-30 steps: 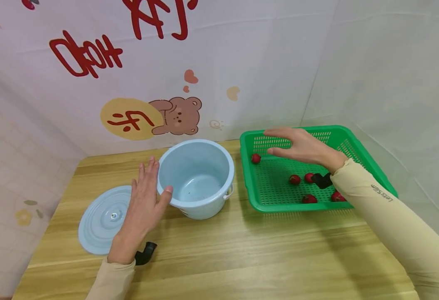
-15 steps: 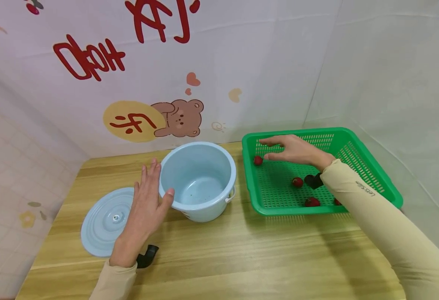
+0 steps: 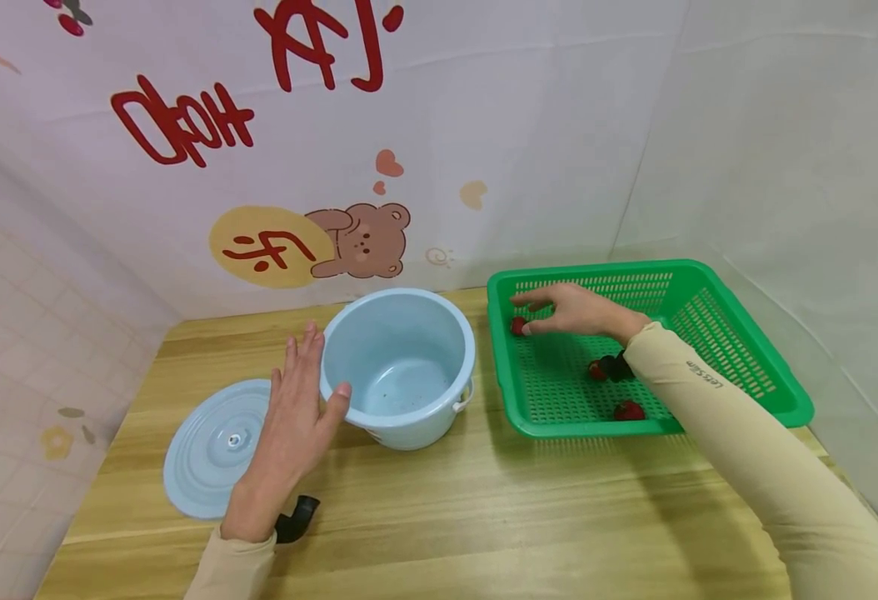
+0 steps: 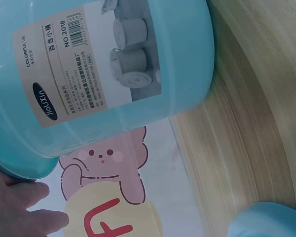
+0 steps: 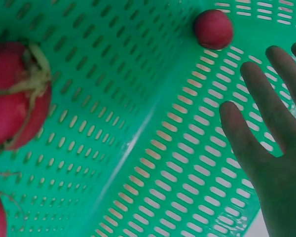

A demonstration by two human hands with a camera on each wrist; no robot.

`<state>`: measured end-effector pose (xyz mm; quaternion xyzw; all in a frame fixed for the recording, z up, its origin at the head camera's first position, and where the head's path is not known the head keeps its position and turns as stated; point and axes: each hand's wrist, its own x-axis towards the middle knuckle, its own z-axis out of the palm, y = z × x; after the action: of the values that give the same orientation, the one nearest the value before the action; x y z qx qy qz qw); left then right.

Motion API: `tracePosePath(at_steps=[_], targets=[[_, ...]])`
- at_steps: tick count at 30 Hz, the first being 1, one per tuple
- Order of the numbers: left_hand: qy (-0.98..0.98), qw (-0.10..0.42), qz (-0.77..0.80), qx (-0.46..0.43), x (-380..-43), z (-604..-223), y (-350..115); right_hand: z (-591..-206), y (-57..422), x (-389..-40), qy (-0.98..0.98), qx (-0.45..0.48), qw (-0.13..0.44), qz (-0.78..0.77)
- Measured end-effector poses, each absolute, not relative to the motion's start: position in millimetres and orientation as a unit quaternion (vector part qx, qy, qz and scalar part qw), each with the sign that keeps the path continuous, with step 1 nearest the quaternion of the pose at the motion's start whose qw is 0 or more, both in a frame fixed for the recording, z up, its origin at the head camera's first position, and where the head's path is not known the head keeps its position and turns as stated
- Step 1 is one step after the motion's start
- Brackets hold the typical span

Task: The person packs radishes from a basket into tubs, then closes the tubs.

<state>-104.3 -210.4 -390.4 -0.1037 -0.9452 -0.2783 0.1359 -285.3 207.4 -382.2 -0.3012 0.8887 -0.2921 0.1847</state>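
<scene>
My right hand (image 3: 577, 311) reaches into the green basket (image 3: 512, 392), fingers spread just above a small red radish (image 3: 517, 326) in the far left corner. In the right wrist view a gap shows between the fingers and that radish (image 5: 213, 29). Another radish (image 5: 15, 94) with cut green stems lies nearer that camera. Two more red radishes (image 3: 629, 410) are farther forward in the basket, one partly hidden by the wrist camera. My left hand (image 3: 296, 408) rests with straight fingers against the left rim of a light blue bucket (image 3: 409, 425), whose inside holds only specks.
Left of the bucket, a round blue lid (image 3: 207, 450) lies on the wooden table (image 3: 439, 533), partly behind my left hand. A white cloth wall (image 3: 559, 125) with red writing and a printed bear stands behind.
My right hand has come down and slightly left in the basket, towards the corner radish. My left hand stays at the bucket. The whole view has shifted slightly.
</scene>
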Motion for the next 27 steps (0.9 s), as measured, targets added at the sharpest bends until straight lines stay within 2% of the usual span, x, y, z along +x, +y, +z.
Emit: tracePosePath(at_steps=[19,27], targets=[[-0.941,0.14,-0.289,-0.104,-105,-392,-211,-399,202,-293,0.889,-0.291,0.234,-0.265],[-0.94,0.141,-0.292,-0.104,-105,-392,-211,-401,202,-292,0.882,-0.305,0.225,-0.279]])
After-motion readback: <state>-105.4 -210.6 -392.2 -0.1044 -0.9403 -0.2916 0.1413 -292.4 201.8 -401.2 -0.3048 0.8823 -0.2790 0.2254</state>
